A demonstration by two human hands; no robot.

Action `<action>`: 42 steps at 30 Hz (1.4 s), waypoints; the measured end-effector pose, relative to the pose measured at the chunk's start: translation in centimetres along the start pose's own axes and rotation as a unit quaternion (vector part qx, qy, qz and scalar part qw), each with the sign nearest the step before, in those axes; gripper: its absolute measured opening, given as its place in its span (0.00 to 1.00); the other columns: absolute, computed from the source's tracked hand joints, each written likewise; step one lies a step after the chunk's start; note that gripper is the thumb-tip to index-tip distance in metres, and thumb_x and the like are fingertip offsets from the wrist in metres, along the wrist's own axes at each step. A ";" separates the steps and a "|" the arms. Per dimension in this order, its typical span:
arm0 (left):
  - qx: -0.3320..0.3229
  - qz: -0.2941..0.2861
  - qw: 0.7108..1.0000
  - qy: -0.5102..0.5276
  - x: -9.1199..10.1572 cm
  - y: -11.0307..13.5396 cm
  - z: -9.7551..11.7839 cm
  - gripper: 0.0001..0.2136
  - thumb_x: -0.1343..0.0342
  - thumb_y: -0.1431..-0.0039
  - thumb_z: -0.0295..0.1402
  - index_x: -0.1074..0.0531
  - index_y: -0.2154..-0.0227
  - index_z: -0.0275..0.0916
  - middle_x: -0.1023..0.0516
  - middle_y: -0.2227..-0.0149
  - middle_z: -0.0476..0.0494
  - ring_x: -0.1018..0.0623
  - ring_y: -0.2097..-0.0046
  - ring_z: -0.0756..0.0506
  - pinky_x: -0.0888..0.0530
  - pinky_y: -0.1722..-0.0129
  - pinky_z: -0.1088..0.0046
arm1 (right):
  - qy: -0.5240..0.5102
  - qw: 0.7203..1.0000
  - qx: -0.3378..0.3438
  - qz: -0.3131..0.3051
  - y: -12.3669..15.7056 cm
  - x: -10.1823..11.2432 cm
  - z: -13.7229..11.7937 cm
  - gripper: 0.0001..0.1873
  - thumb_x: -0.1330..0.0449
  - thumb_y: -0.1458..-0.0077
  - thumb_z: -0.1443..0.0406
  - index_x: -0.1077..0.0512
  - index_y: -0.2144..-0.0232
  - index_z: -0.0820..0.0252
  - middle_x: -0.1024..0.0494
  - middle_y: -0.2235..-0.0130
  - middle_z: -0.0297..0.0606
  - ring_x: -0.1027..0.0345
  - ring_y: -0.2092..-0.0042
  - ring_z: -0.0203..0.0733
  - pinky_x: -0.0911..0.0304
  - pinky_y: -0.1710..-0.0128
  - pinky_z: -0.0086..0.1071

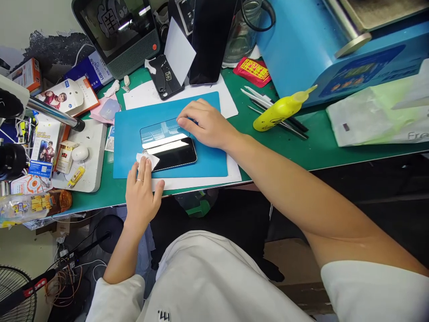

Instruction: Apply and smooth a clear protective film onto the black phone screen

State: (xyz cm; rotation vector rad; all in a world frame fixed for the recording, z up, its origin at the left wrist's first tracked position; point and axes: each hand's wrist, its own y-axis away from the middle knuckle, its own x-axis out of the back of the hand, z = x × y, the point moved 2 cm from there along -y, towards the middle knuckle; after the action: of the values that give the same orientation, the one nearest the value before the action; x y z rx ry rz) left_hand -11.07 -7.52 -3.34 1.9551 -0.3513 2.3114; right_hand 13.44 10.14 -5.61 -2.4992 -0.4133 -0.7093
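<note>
A black-faced phone lies flat on a blue mat in front of me. Just behind it is a clear glass screen protector with a dark border. My right hand is closed at the right end of that glass, thumb and forefinger at its edge; I cannot tell how far it is raised off the mat. At the phone's left end, my left hand lies with fingers stretched out and thumb apart. Its fingertips press on a small white wipe, which covers that corner of the phone.
A yellow squeeze bottle lies over several thin tools to the right, before a blue machine. Behind the mat are a black phone part and a dark upright panel. A white tray and boxes crowd the left.
</note>
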 end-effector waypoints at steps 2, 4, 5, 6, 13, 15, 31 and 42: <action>0.007 -0.007 1.000 -0.011 0.3 0.9 0.5 0.32 0.57 0.17 0.47 0.41 0.21 0.31 0.37 0.21 0.28 0.37 0.20 0.27 0.37 0.23 0.39 | 0.001 1.000 0.002 0.002 0.0 0.0 0.0 0.27 0.53 0.23 0.45 0.22 0.59 0.52 0.16 0.53 0.45 0.27 0.49 0.58 0.37 0.40 0.57; 0.016 -0.017 0.999 -0.022 0.5 1.6 0.9 0.31 0.57 0.17 0.45 0.41 0.21 0.33 0.36 0.21 0.28 0.35 0.21 0.26 0.35 0.24 0.39 | 0.001 1.000 0.008 0.002 0.0 -0.1 0.0 0.29 0.54 0.22 0.43 0.22 0.59 0.53 0.15 0.53 0.45 0.27 0.49 0.57 0.36 0.40 0.56; 0.020 -0.020 0.999 -0.027 0.6 1.8 1.1 0.30 0.57 0.17 0.45 0.41 0.21 0.34 0.36 0.21 0.29 0.35 0.22 0.27 0.35 0.24 0.40 | 0.001 1.000 0.010 0.002 0.0 -0.1 0.0 0.30 0.55 0.22 0.43 0.22 0.59 0.53 0.15 0.53 0.46 0.26 0.49 0.57 0.36 0.40 0.56; 0.022 -0.021 0.999 -0.030 0.7 2.0 1.2 0.30 0.56 0.17 0.44 0.41 0.21 0.36 0.35 0.21 0.30 0.34 0.22 0.27 0.34 0.24 0.41 | 0.001 1.000 0.012 0.003 0.0 -0.1 0.1 0.31 0.55 0.22 0.42 0.22 0.59 0.53 0.16 0.53 0.46 0.26 0.49 0.57 0.36 0.40 0.56; 0.020 -0.014 0.999 -0.027 0.5 -0.1 1.2 0.30 0.60 0.17 0.47 0.38 0.22 0.38 0.33 0.22 0.32 0.33 0.22 0.28 0.36 0.23 0.40 | 0.001 1.000 0.007 -0.007 0.0 -0.1 0.2 0.34 0.57 0.22 0.40 0.21 0.57 0.53 0.16 0.52 0.46 0.28 0.48 0.58 0.37 0.39 0.58; 0.018 -0.019 1.000 -0.018 0.3 -1.5 1.1 0.32 0.62 0.17 0.50 0.37 0.23 0.36 0.34 0.22 0.32 0.33 0.23 0.27 0.38 0.23 0.39 | 0.005 1.000 0.003 -0.005 0.0 0.0 0.2 0.34 0.57 0.23 0.39 0.21 0.57 0.53 0.17 0.52 0.46 0.28 0.48 0.57 0.36 0.39 0.57; 0.017 -0.020 0.999 -0.026 0.2 0.1 2.3 0.32 0.58 0.17 0.49 0.40 0.22 0.33 0.37 0.21 0.28 0.38 0.19 0.28 0.40 0.21 0.41 | 0.004 1.000 -0.002 0.003 -0.1 -0.2 0.1 0.34 0.57 0.23 0.39 0.21 0.58 0.53 0.16 0.52 0.46 0.27 0.47 0.58 0.36 0.38 0.59; -0.013 -0.029 0.999 -0.015 -0.8 -4.5 1.8 0.37 0.59 0.18 0.54 0.38 0.24 0.26 0.38 0.22 0.22 0.37 0.20 0.28 0.38 0.21 0.44 | 0.017 1.000 -0.004 -0.010 0.1 0.2 0.0 0.28 0.53 0.22 0.44 0.21 0.57 0.52 0.17 0.52 0.45 0.28 0.48 0.57 0.35 0.39 0.59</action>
State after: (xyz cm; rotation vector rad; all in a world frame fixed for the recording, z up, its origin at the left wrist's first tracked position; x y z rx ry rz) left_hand -8.25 -3.54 -3.38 1.9618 -0.3212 2.2337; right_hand 13.64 10.12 -5.51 -2.4900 -0.4239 -0.7621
